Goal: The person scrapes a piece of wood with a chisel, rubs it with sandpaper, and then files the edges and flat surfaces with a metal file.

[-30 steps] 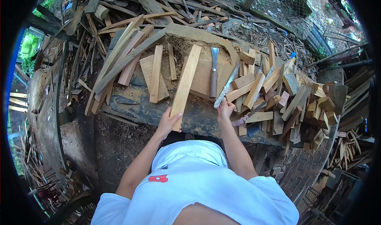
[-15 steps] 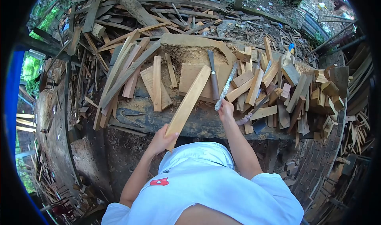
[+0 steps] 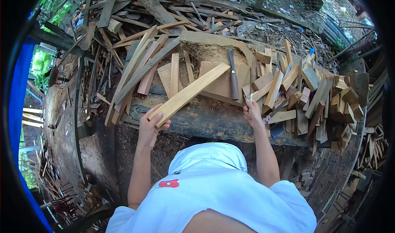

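Note:
My left hand (image 3: 153, 122) grips the lower end of a long, pale wooden bar (image 3: 191, 92), its thumb on top. The bar slants up to the right over the bench (image 3: 193, 124). My right hand (image 3: 252, 111) is closed at the bench's front, near the offcuts. A short pale, shiny piece of a narrow blade tool (image 3: 251, 96) sticks up above its fingers; the rest is hidden or seen end-on. Between the hands, a chisel (image 3: 233, 76) with a dark handle leans on a wood block (image 3: 212, 78).
Several wood offcuts (image 3: 273, 89) are heaped on the bench's right side. Long strips (image 3: 142, 70) lean at the left. A hollowed timber piece (image 3: 214, 39) sits behind the block. Farther back lies a pile of scrap wood (image 3: 164, 15).
My left hand has raised the bar's near end and moved it left, so the bar lies flatter. The blade tool in my right hand, seen lengthwise before, now shows only a short part.

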### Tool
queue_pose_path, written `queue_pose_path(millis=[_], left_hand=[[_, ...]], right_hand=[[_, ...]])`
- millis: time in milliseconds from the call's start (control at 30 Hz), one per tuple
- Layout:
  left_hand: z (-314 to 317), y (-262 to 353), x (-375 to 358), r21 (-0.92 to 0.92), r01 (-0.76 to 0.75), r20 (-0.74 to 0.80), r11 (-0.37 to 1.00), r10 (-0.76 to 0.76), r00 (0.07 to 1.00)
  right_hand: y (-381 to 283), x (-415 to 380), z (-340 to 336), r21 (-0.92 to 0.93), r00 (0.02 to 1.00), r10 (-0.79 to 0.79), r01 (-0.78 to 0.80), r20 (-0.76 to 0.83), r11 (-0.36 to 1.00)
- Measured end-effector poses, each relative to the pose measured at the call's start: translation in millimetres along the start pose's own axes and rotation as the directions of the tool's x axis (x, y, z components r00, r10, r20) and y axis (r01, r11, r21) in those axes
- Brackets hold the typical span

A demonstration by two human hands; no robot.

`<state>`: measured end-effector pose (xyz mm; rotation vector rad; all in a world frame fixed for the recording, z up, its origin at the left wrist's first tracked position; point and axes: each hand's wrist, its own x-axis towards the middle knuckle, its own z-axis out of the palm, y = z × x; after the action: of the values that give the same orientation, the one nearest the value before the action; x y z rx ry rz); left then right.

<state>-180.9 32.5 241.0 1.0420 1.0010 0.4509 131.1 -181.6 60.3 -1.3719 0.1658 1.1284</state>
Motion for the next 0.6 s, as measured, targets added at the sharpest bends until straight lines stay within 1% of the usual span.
queue_pose_path(millis=[33, 67, 100, 133, 167, 200, 233, 267, 300, 333, 367, 433, 467, 500, 533, 567, 600], left_hand=[[3, 2, 0, -0.031, -0.036, -0.052, 0.999, 0.034, 0.998], [8, 2, -1, 0.078, -0.108, -0.068, 0.991, 0.113, 0.991], [13, 6, -3, 0.079, -0.112, -0.075, 0.991, 0.118, 0.990], [20, 14, -6, 0.173, -0.193, -0.068, 0.966, 0.208, 0.976], [25, 17, -7, 0.265, -0.267, -0.051, 0.926, 0.290, 0.956], [29, 17, -5, 0.262, -0.263, -0.077, 0.929, 0.292, 0.953], [32, 18, -3, 0.264, -0.263, -0.075, 0.928, 0.292, 0.953], [35, 19, -1, 0.225, -0.314, -0.102, 0.922, 0.343, 0.934], [39, 20, 2, 0.187, -0.365, -0.125, 0.912, 0.391, 0.912], [48, 22, 3, 0.136, -0.413, -0.176, 0.900, 0.433, 0.884], [52, 22, 5, 0.140, -0.417, -0.163, 0.898, 0.436, 0.885], [57, 21, 7, -0.107, -0.444, -0.215, 0.890, 0.415, 0.884], [62, 22, 8, -0.135, -0.453, -0.248, 0.881, 0.413, 0.876], [63, 24, 7, -0.132, -0.452, -0.238, 0.882, 0.414, 0.878], [62, 26, 5, -0.054, -0.498, -0.275, 0.865, 0.466, 0.841], [61, 28, 4, 0.023, -0.538, -0.306, 0.843, 0.518, 0.799], [58, 29, 4, 0.085, -0.606, -0.266, 0.791, 0.604, 0.751]], right_hand=[[1, -1, 2, 0.001, 1.000, -0.003, 0.003, 0.009, 1.000], [5, -5, 2, -0.241, 0.970, -0.198, 0.161, -0.139, 0.957], [7, -12, 4, -0.488, 0.882, -0.411, 0.260, -0.231, 0.833], [6, -25, 9, -0.554, 0.847, -0.470, 0.274, -0.247, 0.786], [7, -31, 16, -0.556, 0.850, -0.467, 0.273, -0.242, 0.785], [10, -36, 26, -0.731, 0.697, -0.704, 0.408, -0.138, 0.547], [11, -42, 38, -0.846, 0.498, -0.867, 0.470, 0.018, 0.252], [-3, -63, 60, -0.824, 0.636, -0.769, 0.470, 0.066, 0.317], [-20, -87, 84, -0.802, 0.751, -0.650, 0.457, 0.116, 0.385], [-27, -98, 103, -0.823, 0.778, -0.601, 0.455, 0.182, 0.341], [-31, -106, 119, -0.839, 0.801, -0.546, 0.458, 0.245, 0.296], [-31, -116, 144, -0.781, 0.733, -0.554, 0.585, 0.394, 0.219], [-28, -118, 151, -0.781, 0.733, -0.561, 0.583, 0.385, 0.226], [-25, -120, 157, -0.701, 0.679, -0.574, 0.673, 0.458, 0.236], [-25, -122, 161, -0.612, 0.615, -0.589, 0.753, 0.524, 0.242], [-30, -125, 162, -0.615, 0.616, -0.594, 0.750, 0.517, 0.243], [-40, -134, 163, -0.656, 0.677, -0.507, 0.710, 0.534, 0.256]])
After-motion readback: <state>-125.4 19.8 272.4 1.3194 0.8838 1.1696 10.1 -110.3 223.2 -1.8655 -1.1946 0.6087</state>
